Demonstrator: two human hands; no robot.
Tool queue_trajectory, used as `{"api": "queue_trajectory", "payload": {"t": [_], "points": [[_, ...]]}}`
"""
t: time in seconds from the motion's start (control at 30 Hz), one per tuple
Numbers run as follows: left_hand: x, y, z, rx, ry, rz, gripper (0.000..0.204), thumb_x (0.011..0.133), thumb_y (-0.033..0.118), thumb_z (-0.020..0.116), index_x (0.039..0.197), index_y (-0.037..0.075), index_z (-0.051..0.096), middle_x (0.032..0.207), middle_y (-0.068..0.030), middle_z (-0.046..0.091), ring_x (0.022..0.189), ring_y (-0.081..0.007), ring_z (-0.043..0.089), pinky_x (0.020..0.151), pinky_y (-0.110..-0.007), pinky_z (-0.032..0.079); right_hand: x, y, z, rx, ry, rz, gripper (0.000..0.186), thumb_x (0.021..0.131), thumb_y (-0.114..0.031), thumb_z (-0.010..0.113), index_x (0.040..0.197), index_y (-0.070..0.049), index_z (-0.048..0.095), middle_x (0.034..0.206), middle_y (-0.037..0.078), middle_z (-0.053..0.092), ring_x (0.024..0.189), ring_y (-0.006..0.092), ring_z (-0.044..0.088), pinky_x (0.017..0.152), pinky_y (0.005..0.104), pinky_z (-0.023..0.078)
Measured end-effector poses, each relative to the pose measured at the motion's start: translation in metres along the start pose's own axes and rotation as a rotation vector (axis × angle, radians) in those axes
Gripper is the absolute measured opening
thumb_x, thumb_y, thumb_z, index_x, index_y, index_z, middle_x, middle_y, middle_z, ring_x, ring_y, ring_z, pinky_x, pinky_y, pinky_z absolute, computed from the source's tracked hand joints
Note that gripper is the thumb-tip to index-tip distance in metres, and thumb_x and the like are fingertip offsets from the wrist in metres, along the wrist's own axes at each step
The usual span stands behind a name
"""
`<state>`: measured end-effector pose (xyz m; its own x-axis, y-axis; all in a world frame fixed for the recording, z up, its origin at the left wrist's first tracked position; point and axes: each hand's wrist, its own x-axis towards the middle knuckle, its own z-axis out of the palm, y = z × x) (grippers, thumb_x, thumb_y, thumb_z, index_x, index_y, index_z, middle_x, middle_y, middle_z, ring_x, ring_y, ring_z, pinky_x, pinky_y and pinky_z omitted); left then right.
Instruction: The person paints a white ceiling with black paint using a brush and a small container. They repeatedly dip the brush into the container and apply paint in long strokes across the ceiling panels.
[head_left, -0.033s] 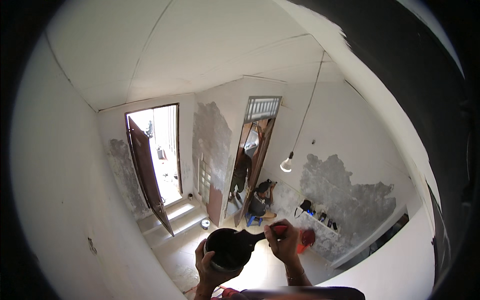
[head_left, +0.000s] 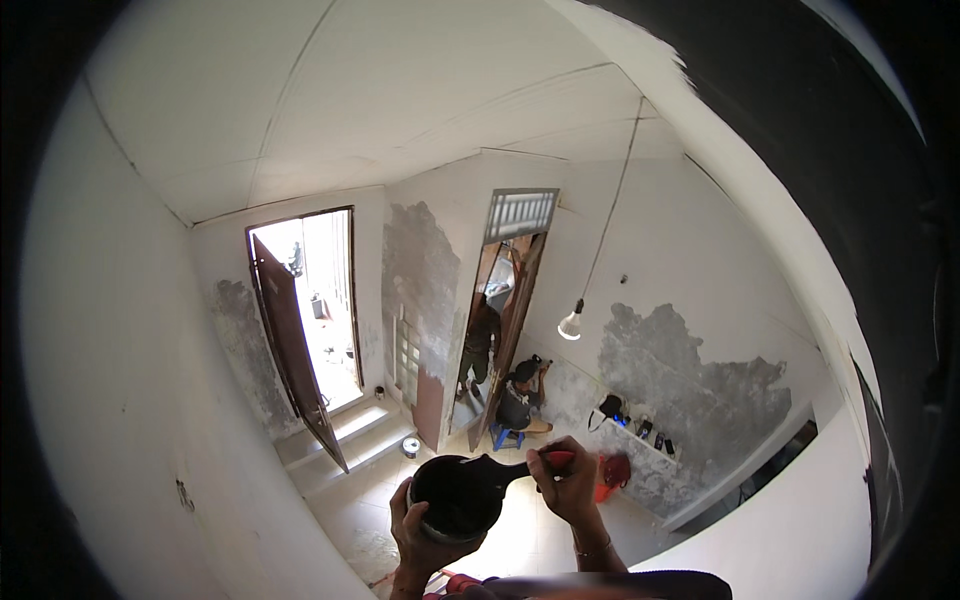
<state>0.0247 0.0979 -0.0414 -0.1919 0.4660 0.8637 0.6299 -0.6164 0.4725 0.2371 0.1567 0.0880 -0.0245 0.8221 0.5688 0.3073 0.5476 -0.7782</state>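
Pot (head_left: 438, 475), qty 1: dark, round, open-topped; held up low ctr. of view, mouth toward cam. Contents too dark to tell. Left grip (head_left: 425, 540): clasped round pot's left side & underside, fingers bent against outer wall. Tool (head_left: 507, 474), qty 1: dark flat head, narrow neck, red on handle; head at pot's right edge, contact w/ rim couldn't be told. Right grip (head_left: 568, 487): clenched on tool's handle, thin band (head_left: 593, 550) at wrist.

Bkgd., left to right. Door (head_left: 290, 330), brown: ajar, bright outdoors beyond. Steps (head_left: 345, 447), pale: at door's foot. Tin (head_left: 411, 448), light-coloured: stood on floor near steps. Inner door (head_left: 517, 325), brown: open, barred vent (head_left: 522, 214) above. Standing person (head_left: 481, 335): in inner doorway, dark clothes. Seated person (head_left: 517, 405): dark top, on blue stool (head_left: 508, 438), arm raised toward wall. Bulb (head_left: 570, 326), white: lit, hung on cord (head_left: 612, 205). Red item (head_left: 613, 474): near wall's base, kind unclear. Shelf (head_left: 635, 436), white: bore sev. dark items (head_left: 612, 406), small blue light among them. Wall (head_left: 710, 270), pale: large grey patch (head_left: 665, 365) above shelf.

Bottom edge: dark bar (head_left: 630, 587), blurred, kind unclear.
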Motion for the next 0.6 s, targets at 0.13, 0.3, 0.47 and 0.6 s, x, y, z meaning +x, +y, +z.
{"api": "queue_trajectory", "payload": {"t": [0.13,0.3,0.47,0.6], "points": [[-0.001,0.000,0.007,-0.048,-0.008,0.004,0.116,0.058,0.036,0.104,0.149,0.022,0.033,0.141,-0.0310,0.052,0.121,-0.0493,0.062,0.096,-0.056,0.058,-0.003,-0.003,-0.004,-0.073,-0.023,-0.060,0.018,0.094,-0.012,0.081,0.090,-0.001,0.068,0.065,0.007,0.070,0.060,0.0077,0.066,0.056,0.0271,0.052],[-0.006,0.001,0.011,-0.089,-0.019,-0.036,0.118,0.056,0.033,0.104,0.150,0.025,0.033,0.145,-0.0248,0.048,0.129,-0.0428,0.057,0.105,-0.055,0.052,-0.005,-0.007,-0.008,-0.085,0.019,-0.081,0.019,0.095,-0.013,0.081,0.091,0.000,0.067,0.068,0.010,0.073,0.061,0.0111,0.070,0.057,0.0284,0.053],[-0.009,0.002,0.013,-0.135,-0.057,-0.035,0.120,0.055,0.030,0.104,0.151,0.026,0.033,0.150,-0.0234,0.044,0.136,-0.0437,0.052,0.109,-0.056,0.049,-0.007,-0.007,-0.012,-0.124,0.006,-0.094,0.018,0.094,-0.013,0.081,0.091,-0.002,0.068,0.071,0.014,0.074,0.062,0.0172,0.074,0.057,0.0312,0.055],[-0.009,0.005,0.014,-0.165,-0.057,-0.038,0.121,0.055,0.028,0.104,0.152,0.026,0.032,0.151,-0.0231,0.043,0.138,-0.0442,0.050,0.111,-0.057,0.048,-0.009,-0.007,-0.015,-0.079,-0.001,-0.082,0.018,0.094,-0.013,0.081,0.091,-0.002,0.067,0.070,0.010,0.074,0.062,0.0126,0.073,0.057,0.0289,0.054]]}}
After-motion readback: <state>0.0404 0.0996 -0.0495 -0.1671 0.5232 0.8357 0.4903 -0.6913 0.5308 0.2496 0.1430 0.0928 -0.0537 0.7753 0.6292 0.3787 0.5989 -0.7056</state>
